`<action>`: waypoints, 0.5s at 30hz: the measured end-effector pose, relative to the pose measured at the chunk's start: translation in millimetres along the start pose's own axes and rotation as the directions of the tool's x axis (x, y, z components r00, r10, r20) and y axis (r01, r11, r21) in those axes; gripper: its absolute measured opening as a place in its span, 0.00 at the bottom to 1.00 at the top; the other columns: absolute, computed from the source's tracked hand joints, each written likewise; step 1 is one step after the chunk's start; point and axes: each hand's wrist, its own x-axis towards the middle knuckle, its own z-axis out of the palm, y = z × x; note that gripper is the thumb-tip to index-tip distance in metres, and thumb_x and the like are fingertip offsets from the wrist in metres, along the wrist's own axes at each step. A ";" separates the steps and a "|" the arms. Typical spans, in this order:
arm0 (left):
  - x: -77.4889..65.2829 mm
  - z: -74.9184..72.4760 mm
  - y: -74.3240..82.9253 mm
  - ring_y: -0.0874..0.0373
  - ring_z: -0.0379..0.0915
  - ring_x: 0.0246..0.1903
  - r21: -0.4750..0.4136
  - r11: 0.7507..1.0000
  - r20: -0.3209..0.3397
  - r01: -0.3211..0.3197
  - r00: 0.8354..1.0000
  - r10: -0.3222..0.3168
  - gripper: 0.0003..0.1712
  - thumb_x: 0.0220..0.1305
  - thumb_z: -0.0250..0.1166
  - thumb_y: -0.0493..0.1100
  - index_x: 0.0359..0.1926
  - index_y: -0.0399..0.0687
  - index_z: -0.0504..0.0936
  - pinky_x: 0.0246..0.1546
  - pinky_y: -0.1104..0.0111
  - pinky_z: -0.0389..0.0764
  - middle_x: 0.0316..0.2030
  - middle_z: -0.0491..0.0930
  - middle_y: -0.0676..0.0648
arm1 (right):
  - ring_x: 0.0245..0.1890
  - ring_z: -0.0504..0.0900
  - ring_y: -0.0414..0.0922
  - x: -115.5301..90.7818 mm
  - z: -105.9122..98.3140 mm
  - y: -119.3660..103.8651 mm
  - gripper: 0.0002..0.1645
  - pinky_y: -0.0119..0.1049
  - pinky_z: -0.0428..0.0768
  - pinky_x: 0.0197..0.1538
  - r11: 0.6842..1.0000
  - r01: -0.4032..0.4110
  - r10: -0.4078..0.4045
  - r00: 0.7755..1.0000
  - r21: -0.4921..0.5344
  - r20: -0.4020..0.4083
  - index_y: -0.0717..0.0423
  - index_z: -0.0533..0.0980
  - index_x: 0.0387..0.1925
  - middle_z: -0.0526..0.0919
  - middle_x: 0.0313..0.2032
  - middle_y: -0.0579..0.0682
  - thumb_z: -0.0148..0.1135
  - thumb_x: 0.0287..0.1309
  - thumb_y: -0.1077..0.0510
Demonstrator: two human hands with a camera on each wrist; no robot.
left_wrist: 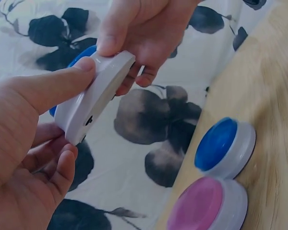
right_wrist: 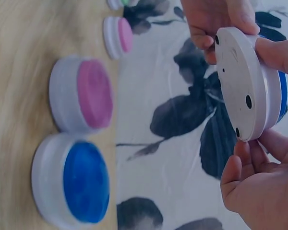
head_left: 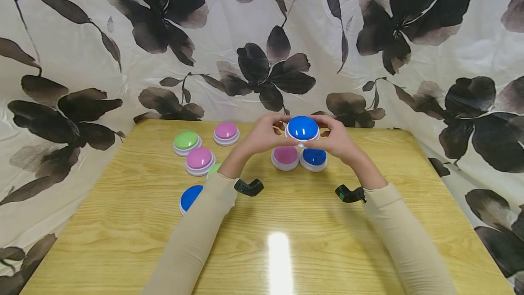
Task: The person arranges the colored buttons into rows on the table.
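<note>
Above the wooden table [head_left: 303,213], a raised blue button [head_left: 303,127] has a glossy dome, a white round base and dark spots underneath. The left hand [head_left: 266,133] pinches its left rim between thumb and fingers; the right hand [head_left: 335,136] grips its right rim likewise. Below, a group of coloured buttons [head_left: 199,158] stands at left, then a pink button [head_left: 285,155] just beside a second blue button [head_left: 314,157].

1. My held button [head_left: 303,127]: glossy blue dome, white base, black dots underneath.
2. Nearer me than the held button: a pink button [head_left: 285,155] and a blue button [head_left: 314,157], both white-based.
3. Left of it: two green buttons [head_left: 186,139], two pink buttons [head_left: 199,157], another blue one [head_left: 190,197].
4. Behind it: off-white cloth [head_left: 270,76], black-and-brown floral print.
5. Beneath it: yellow-brown, wood-grained counter [head_left: 327,249].
6. Nearer me than it: my plain beige sleeves [head_left: 190,240].
</note>
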 end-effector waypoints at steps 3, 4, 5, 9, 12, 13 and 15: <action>5.6 8.0 -0.3 0.56 0.74 0.41 -0.019 1.000 0.025 0.000 1.000 0.000 0.37 0.47 0.79 0.47 0.58 0.38 0.78 0.42 0.69 0.78 0.44 0.78 0.48 | 0.56 0.68 0.52 -0.8 -6.0 15.7 0.42 0.48 0.69 0.54 1.000 0.001 -0.001 1.000 0.001 -0.025 0.59 0.68 0.65 0.72 0.60 0.55 0.76 0.48 0.59; 7.6 10.9 -0.6 0.56 0.74 0.41 -0.020 1.000 0.032 -0.001 0.999 0.002 0.37 0.47 0.79 0.47 0.58 0.39 0.78 0.42 0.69 0.78 0.45 0.78 0.49 | 0.56 0.68 0.53 -2.1 -8.2 18.6 0.42 0.48 0.69 0.54 1.000 0.003 -0.003 1.000 -0.004 -0.030 0.59 0.68 0.65 0.72 0.60 0.56 0.76 0.48 0.59; 9.4 13.8 -1.1 0.57 0.74 0.42 -0.021 1.000 0.040 -0.003 0.999 0.003 0.37 0.47 0.79 0.47 0.58 0.39 0.78 0.42 0.69 0.78 0.45 0.78 0.49 | 0.56 0.68 0.53 -3.6 -10.3 20.9 0.42 0.48 0.69 0.53 1.000 0.004 -0.004 0.999 -0.014 -0.035 0.59 0.68 0.65 0.71 0.60 0.56 0.76 0.48 0.59; 17.5 23.6 -1.3 0.57 0.74 0.42 -0.015 1.000 0.058 -0.013 0.998 0.014 0.37 0.47 0.79 0.48 0.58 0.40 0.78 0.43 0.70 0.78 0.47 0.77 0.49 | 0.56 0.66 0.53 -9.7 -18.1 26.1 0.44 0.48 0.68 0.52 0.998 0.003 -0.006 0.999 -0.058 -0.053 0.57 0.68 0.66 0.70 0.60 0.55 0.77 0.47 0.57; 24.7 29.9 0.0 0.57 0.74 0.43 -0.010 1.000 0.066 -0.006 0.998 0.006 0.38 0.48 0.79 0.49 0.59 0.40 0.77 0.43 0.70 0.78 0.49 0.78 0.48 | 0.55 0.65 0.52 -13.2 -23.1 27.4 0.45 0.47 0.68 0.50 0.995 -0.001 -0.006 0.997 -0.100 -0.076 0.56 0.68 0.66 0.69 0.59 0.55 0.78 0.47 0.54; 26.9 32.2 0.4 0.57 0.74 0.44 -0.006 1.000 0.072 0.001 0.997 0.000 0.38 0.48 0.78 0.50 0.59 0.41 0.77 0.43 0.70 0.78 0.50 0.78 0.48 | 0.55 0.65 0.52 -14.5 -24.5 27.9 0.45 0.46 0.68 0.50 0.993 -0.004 -0.006 0.996 -0.121 -0.084 0.57 0.68 0.66 0.69 0.59 0.55 0.78 0.47 0.53; 31.0 37.8 0.2 0.57 0.74 0.45 0.003 1.000 0.088 0.017 0.996 -0.017 0.39 0.48 0.78 0.51 0.60 0.41 0.76 0.43 0.71 0.78 0.51 0.77 0.48 | 0.55 0.65 0.52 -17.7 -27.3 30.1 0.46 0.47 0.68 0.50 0.989 -0.017 0.002 0.995 -0.150 -0.099 0.57 0.68 0.66 0.70 0.59 0.56 0.78 0.46 0.52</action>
